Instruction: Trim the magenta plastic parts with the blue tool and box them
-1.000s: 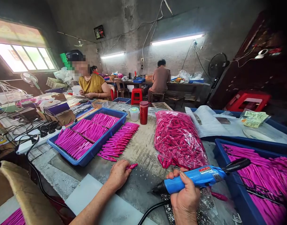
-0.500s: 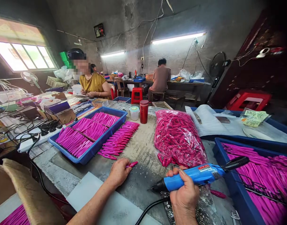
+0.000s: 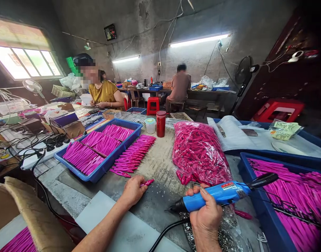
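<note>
Low over the work surface, my left hand is closed on a small pink pointed piece, whose tip sticks out to the right; the rest is hidden by my fingers. My right hand grips a blue electric screwdriver with its black nose and thin bit aimed left, apart from the pink piece. A black cable runs below it. Between the hands lie tiny metal rings, scattered on the dark surface. Beyond my left hand, a row of pink pieces lies side by side.
A blue tray of pink sticks stands left, another blue tray right. A clear bag bulges with pink parts. A red jar and a clear tub stand behind. One co-worker sits across, another at the back bench.
My left hand has shifted very slightly, still with the pink piece. The screwdriver in my right hand stays almost in the same place.
</note>
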Demonstrator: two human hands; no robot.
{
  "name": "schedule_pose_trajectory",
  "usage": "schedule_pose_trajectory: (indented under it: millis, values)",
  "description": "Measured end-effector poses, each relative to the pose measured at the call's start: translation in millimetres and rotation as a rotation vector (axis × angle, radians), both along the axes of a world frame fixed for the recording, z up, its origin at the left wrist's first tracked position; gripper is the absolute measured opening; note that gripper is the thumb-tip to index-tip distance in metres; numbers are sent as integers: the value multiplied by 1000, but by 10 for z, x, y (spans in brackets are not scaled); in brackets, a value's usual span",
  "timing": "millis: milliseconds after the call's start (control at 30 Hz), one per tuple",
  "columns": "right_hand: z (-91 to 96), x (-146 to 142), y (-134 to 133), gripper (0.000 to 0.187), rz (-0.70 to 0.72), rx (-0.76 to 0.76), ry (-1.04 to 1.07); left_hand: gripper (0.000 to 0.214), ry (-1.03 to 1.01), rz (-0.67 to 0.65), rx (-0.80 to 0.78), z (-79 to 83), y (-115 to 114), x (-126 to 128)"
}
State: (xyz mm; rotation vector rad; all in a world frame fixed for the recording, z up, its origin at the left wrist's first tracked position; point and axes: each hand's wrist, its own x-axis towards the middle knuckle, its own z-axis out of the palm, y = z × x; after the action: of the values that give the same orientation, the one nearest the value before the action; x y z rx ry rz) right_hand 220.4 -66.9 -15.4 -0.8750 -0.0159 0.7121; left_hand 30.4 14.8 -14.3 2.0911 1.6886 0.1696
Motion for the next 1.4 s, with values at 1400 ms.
schedule_pose_trajectory:
  millis: [1400]
  values:
    - [41,-9,16,43,8,-1,13,5,35,-27,22,-10,2,13]
